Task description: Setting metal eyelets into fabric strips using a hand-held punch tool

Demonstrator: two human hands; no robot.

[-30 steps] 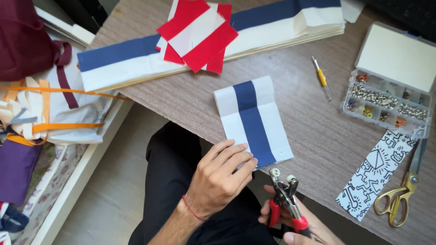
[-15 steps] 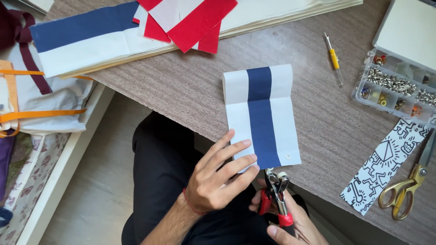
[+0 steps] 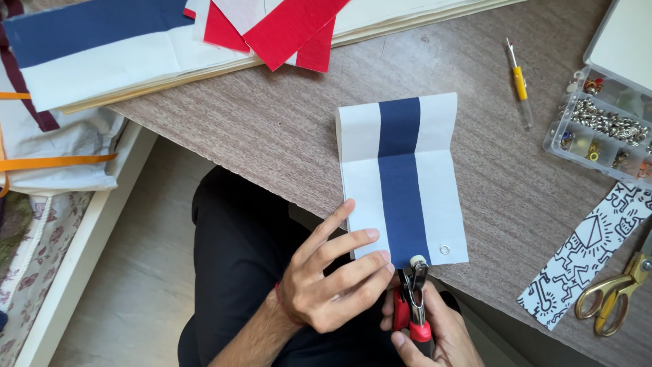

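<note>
Left hand (image 3: 326,289) pins the striped cloth (image 3: 402,180) flat while right hand (image 3: 424,333) grips eyelet pliers (image 3: 413,299) at its hem, seemingly needing a firm, aligned squeeze.

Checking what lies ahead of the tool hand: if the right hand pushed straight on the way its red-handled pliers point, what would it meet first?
The right hand points its red-handled pliers up the white fabric piece with a blue stripe, already at its near edge; that fabric comes first.

A clear plastic compartment box (image 3: 598,126) of small metal fittings, its white lid (image 3: 621,41) raised, is sitting well up and right of the right hand (image 3: 424,333).
</note>
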